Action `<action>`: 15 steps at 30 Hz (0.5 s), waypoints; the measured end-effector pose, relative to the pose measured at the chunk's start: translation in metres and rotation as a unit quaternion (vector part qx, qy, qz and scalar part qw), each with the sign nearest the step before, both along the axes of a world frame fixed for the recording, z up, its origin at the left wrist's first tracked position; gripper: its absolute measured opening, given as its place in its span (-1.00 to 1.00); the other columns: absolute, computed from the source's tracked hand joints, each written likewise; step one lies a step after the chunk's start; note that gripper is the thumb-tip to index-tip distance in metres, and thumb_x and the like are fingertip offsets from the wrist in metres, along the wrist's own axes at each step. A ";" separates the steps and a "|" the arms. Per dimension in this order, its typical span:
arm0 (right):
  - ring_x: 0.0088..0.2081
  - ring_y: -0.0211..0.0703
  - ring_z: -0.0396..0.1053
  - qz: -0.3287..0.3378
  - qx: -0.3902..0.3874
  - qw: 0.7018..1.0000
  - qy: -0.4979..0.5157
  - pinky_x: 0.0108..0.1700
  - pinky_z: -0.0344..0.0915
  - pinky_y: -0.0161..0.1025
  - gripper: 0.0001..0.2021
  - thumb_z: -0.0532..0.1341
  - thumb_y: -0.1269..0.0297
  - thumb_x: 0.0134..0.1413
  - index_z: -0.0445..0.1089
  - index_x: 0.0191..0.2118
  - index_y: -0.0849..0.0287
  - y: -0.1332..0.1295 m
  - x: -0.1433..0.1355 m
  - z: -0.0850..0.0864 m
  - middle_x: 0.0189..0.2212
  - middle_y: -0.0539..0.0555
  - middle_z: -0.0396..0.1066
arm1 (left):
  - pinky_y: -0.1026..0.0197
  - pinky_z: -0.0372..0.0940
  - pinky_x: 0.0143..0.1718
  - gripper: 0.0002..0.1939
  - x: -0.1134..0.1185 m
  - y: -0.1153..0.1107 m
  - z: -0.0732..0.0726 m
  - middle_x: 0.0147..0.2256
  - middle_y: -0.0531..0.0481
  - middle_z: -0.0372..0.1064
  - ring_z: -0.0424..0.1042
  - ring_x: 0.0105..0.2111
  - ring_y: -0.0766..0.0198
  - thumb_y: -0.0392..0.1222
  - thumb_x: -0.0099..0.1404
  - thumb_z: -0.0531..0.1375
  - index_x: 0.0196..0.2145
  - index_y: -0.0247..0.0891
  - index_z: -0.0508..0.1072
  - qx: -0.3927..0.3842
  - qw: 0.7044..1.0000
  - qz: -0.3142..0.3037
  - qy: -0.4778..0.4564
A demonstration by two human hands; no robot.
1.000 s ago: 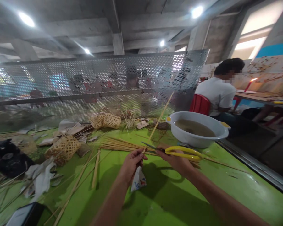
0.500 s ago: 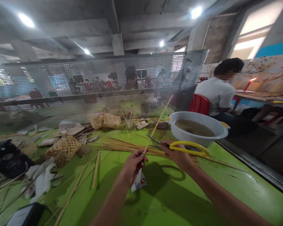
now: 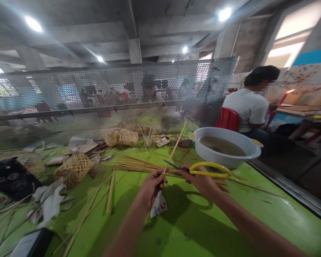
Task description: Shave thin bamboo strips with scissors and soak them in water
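Observation:
My left hand (image 3: 154, 184) is closed, its fingers pinching the lower end of a thin bamboo strip (image 3: 178, 141) that slants up and to the right. A white printed packet (image 3: 158, 205) hangs just below those fingers. My right hand (image 3: 196, 176) grips scissors with large yellow handles (image 3: 210, 169). Their dark blades (image 3: 171, 164) point left and cross the strip just above my left fingertips. Whether the strip is cut through there, I cannot tell. Behind both hands a bundle of bamboo strips (image 3: 139, 165) lies on the green table (image 3: 187, 232).
A pale basin (image 3: 226, 144) of murky water stands at right, near the table edge. Woven bamboo baskets (image 3: 74, 169), paper scraps (image 3: 49, 200), a dark bag (image 3: 12, 178) and a boxy device (image 3: 32, 244) lie left. A perforated metal screen (image 3: 109, 96) stands behind; a seated person (image 3: 246, 103) is beyond the basin.
The strip's upper end has come down and to the left. My right hand and the scissors have shifted slightly left and down; the left hand has hardly moved.

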State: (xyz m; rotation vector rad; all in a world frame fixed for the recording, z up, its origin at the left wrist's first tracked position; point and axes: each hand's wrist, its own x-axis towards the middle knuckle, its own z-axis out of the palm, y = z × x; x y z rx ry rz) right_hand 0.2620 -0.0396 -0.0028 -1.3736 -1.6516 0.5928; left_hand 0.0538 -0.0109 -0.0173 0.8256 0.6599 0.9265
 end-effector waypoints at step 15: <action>-0.56 -0.26 0.12 -0.022 -0.004 1.000 0.011 -0.53 0.05 -0.33 -0.67 0.16 0.00 0.13 0.31 -0.49 0.14 -0.001 0.001 0.003 -0.64 -0.08 0.17 | 0.45 0.06 -0.60 -0.62 0.001 0.004 -0.007 -0.53 0.06 0.39 0.16 -0.66 0.55 -0.21 0.02 0.39 -0.17 -0.35 0.55 0.003 1.000 -0.007 0.006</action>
